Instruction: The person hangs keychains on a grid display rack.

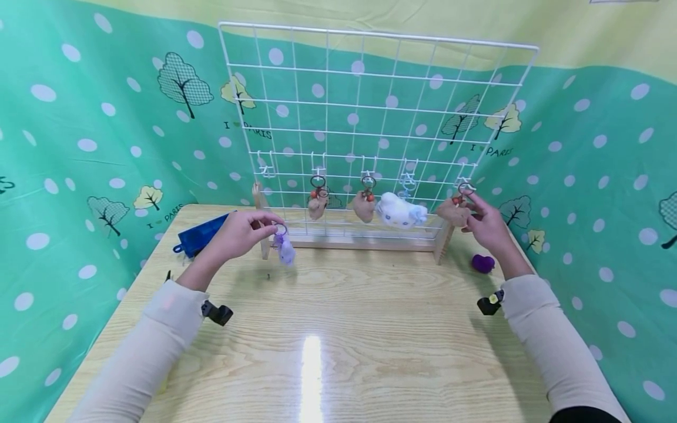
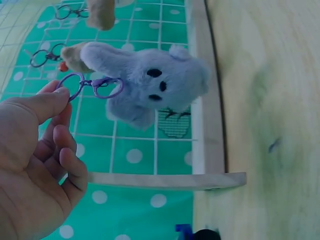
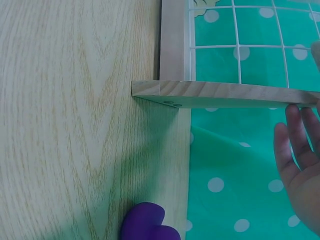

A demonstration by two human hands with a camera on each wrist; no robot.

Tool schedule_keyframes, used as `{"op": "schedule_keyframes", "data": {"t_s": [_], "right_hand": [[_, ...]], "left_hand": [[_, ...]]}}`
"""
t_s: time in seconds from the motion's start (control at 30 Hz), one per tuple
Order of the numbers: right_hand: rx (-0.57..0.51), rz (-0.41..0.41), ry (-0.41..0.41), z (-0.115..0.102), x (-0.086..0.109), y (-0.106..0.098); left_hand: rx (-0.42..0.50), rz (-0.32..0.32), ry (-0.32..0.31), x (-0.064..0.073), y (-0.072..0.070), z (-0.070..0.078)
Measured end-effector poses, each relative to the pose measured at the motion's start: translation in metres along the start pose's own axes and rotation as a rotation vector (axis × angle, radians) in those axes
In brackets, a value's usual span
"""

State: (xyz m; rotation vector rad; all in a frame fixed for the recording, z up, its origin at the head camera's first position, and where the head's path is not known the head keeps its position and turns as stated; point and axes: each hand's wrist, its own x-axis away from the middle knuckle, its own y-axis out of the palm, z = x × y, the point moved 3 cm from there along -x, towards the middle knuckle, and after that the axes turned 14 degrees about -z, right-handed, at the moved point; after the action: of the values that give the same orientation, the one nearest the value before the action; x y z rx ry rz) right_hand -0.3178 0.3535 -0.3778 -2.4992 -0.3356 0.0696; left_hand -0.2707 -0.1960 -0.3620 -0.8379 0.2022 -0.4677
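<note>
My left hand [image 1: 240,235] pinches the purple ring of a lavender plush keychain [image 1: 286,251] between thumb and fingertips. In the left wrist view the plush [image 2: 155,85] hangs from that ring in front of the white wire grid rack [image 1: 349,132]. At the rack's right end, my right hand [image 1: 485,222] holds a brown plush keychain [image 1: 452,212] by its ring, right at the last hook [image 1: 465,181]. In the right wrist view only part of this hand [image 3: 305,165] shows, and its fingertips are cut off by the frame edge.
Two brown plush keychains [image 1: 317,205] and a white plush keychain [image 1: 398,210] hang from the middle hooks. A leftmost hook [image 1: 267,171] carries nothing. Wooden feet support the rack. A blue bin [image 1: 201,235] lies at the left; a purple heart-shaped object [image 1: 482,263] lies at the right.
</note>
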Motion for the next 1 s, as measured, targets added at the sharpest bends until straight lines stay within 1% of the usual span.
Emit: {"op": "schedule_keyframes", "data": {"t_s": [0.17, 0.4, 0.53, 0.73, 1.0], "right_hand": [[-0.009, -0.003, 0.005, -0.001, 0.0, 0.001], [-0.005, 0.009, 0.007, -0.002, 0.001, 0.001], [-0.008, 0.009, 0.011, -0.002, 0.001, 0.001], [-0.006, 0.012, 0.008, -0.001, 0.0, 0.002], [0.002, 0.011, 0.002, -0.001, 0.001, 0.001]], "left_hand": [[0.024, 0.07, 0.003, 0.003, -0.014, 0.007], [0.063, 0.229, 0.036, 0.002, -0.03, 0.012], [0.085, 0.298, 0.06, 0.001, -0.038, 0.015], [0.099, 0.36, 0.113, -0.001, -0.048, 0.02], [0.124, 0.41, 0.116, -0.006, -0.057, 0.027]]}}
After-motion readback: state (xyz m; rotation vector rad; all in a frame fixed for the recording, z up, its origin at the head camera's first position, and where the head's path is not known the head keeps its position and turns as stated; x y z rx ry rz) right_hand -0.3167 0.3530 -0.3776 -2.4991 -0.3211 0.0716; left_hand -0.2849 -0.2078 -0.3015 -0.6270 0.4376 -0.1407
